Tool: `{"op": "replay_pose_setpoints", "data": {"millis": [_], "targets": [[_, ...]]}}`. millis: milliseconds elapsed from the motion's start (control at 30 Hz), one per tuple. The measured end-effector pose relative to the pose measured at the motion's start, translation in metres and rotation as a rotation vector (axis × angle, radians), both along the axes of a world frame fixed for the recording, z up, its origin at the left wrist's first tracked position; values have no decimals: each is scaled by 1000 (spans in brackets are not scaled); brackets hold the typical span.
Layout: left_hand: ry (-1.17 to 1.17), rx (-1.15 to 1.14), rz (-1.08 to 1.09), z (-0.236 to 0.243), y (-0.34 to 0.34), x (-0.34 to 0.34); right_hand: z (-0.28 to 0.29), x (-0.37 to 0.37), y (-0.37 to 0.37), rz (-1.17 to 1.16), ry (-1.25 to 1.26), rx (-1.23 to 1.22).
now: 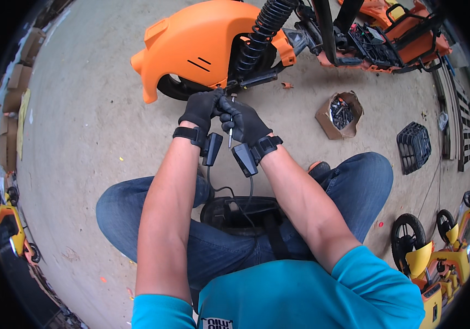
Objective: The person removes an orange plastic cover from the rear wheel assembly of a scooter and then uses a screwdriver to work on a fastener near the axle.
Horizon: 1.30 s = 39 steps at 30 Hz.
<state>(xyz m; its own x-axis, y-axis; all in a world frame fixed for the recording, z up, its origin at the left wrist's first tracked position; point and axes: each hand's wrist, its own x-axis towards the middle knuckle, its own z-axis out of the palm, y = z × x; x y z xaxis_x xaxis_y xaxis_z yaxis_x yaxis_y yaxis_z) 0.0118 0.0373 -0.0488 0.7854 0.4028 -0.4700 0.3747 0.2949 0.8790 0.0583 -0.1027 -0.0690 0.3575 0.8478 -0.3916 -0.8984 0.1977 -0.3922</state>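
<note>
Fender [202, 35], orange, arching over its wheel [173, 89]. Just below the fender's lower edge, the right hand [241, 118] is closed around a slim metal tool [230, 137]; the left hand [202, 107], touching it, is curled, its hold hidden. The fender appears placed; work at its lower edge seems unfinished, its fastening impossible to judge.

From the wearer's head, the wide fisheye camera looks steeply down and forward, over the turquoise short-sleeved shirt [295, 290], nearest at the lower edge, toward the curved orange plastic wheel cover [191, 44], farther off at top; the dusty grey concrete floor [76, 126] spreads around.
</note>
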Motion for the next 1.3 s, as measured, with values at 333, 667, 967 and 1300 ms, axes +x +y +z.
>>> {"op": "replay_pose_setpoints", "data": {"millis": [333, 667, 967, 1300], "targets": [[21, -63, -16, -3, 4, -1, -2, -4, 3, -30, 82, 81], [-14, -9, -6, 7, -3, -4, -2, 1, 3, -28, -102, -66], [102, 29, -10, 5, 1, -8, 11, -1, 4, -40, -160, -172], [183, 105, 95, 34, -26, -26, 28, 9, 0, 17, -204, -255]]}}
